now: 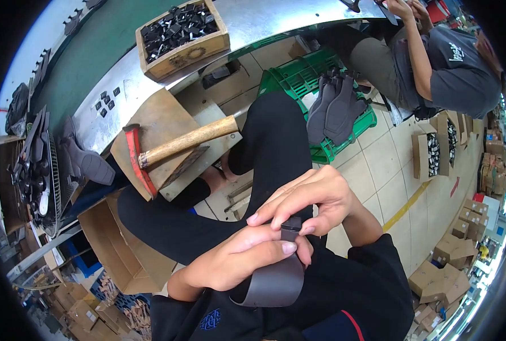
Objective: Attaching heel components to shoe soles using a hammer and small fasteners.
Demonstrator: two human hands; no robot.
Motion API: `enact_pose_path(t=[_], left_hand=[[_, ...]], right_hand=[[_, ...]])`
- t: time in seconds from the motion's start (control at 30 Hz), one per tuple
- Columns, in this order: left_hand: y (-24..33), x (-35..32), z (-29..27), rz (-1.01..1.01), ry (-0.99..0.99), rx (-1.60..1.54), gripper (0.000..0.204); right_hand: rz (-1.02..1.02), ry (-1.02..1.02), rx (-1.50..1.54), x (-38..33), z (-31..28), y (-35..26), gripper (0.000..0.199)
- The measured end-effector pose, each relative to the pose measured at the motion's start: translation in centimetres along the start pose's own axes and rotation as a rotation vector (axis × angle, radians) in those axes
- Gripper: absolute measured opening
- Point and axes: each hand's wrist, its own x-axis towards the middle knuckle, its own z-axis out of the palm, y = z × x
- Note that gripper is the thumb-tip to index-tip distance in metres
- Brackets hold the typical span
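Both hands meet in front of my torso over a curved dark grey-brown strap (276, 282). My left hand (230, 258) is closed around its upper end, with the thumb lying across it. A small black block-shaped end piece (291, 224) sits at that end of the strap. My right hand (315, 199) pinches this piece between thumb and fingers, and its fingertips nearly touch the left hand. The strap hangs in a loop below. How the piece joins the strap is partly hidden by my fingers.
A red-headed hammer (190, 140) rests on a wooden block (162, 116) beyond my knees. On the metal bench stands a wooden box (185, 59) of black pieces, with several loose pieces (106, 102). A green crate (321, 152) holds dark padded parts. Another person (457, 68) works at right.
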Motion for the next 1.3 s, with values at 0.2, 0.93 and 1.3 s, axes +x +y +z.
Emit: enact_pose_path(t=[0.2, 0.93, 1.3], left_hand=[[2.0, 2.7, -0.6, 0.185, 0.437, 0.281, 0.023], [1.5, -9.8, -10.2, 1.137, 1.326, 0.948, 0.030], [0.4, -9.5, -18.7, 0.273, 1.561, 1.554, 0.053]], right_hand=[[0.325, 0.473, 0.167, -2.6, 1.5, 0.0, 0.065], [0.592, 0.314, -0.417, 5.7, 0.0, 5.4, 0.024], [0.252, 0.248, -0.895, 7.1, 6.5, 3.7, 0.019]])
